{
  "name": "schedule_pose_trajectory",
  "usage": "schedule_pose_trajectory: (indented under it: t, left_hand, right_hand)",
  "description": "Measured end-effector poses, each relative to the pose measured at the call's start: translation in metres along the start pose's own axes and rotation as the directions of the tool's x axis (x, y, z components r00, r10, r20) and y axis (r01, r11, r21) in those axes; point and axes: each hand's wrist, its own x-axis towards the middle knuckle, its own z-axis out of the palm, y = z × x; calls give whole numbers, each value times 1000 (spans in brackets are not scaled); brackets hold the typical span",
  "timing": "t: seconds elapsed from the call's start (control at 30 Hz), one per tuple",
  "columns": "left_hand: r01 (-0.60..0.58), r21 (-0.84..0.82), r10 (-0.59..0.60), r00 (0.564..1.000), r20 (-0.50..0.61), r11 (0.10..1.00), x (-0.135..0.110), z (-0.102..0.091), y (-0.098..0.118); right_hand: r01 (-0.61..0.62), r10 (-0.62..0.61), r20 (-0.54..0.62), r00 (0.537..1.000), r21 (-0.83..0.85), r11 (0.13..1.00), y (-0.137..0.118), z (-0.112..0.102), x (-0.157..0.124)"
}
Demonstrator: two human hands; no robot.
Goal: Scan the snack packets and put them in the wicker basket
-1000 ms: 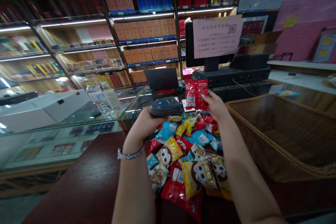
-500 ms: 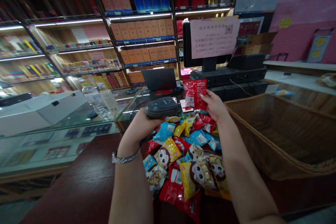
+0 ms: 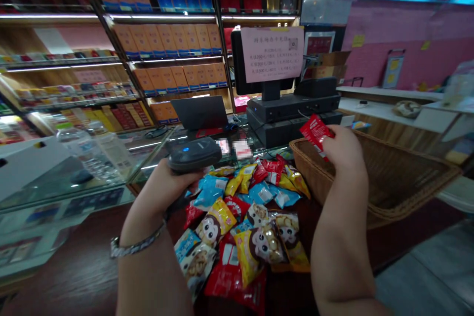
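Observation:
My left hand (image 3: pixel 168 185) is closed round the handle of a black barcode scanner (image 3: pixel 194 154), whose head shows a blue light. Pinched in my right hand (image 3: pixel 342 150) is a small red snack bag (image 3: pixel 316 134), held over the left rim of a wicker basket (image 3: pixel 392 207). Below and between my arms lies a heap of small snack bags in red, yellow, blue and white. A yellow bag with a monkey face (image 3: pixel 259 249) and a larger red bag (image 3: pixel 237 276) are at its near side. The scanner's handle is mostly hidden by my fingers.
Behind the heap stand a monitor with a paper sign (image 3: pixel 272 54), a black cash drawer (image 3: pixel 281 126) and a dark laptop (image 3: pixel 200 112). Two plastic bottles (image 3: pixel 81 148) are on the glass counter at left. Shelves of boxes (image 3: pixel 163 39) line the back.
My right hand has carried the red snack bag rightward, from above the heap to the basket. The view has turned to the right. The scanner stays in my left hand, its blue light now showing.

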Motion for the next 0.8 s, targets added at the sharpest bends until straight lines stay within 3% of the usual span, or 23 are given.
schedule_pose_trajectory:
  t: [0.1,0.3,0.4,0.5,0.63,0.8]
  left_hand:
    - [4,20,-4,1000,-7,1000,1,-2,-3]
    - [-18,26,19,999,-27,999,0,-3,-2]
    - [-36,30,36,999,-20,999,0,-4,-3]
    - [-39,33,39,999,5,999,0,-3,-2]
    - [-38,32,38,999,28,999,-3,-1,2]
    - [-28,-4,28,999,32,1000,-3,0,2]
  right_hand:
    - [-15,17,149,989,-14,1000,8,6,6]
    - [102,-105,215,971,23,995,3,20,7]
    - [185,-190,386,903,49,981,-8,30,4]
    - [244,-250,552,796,87,966,-20,53,3]
    - [323,-189,720,668,-52,945,-35,95,2]
    - [365,-106,750,652,-189,912,-41,138,-1]
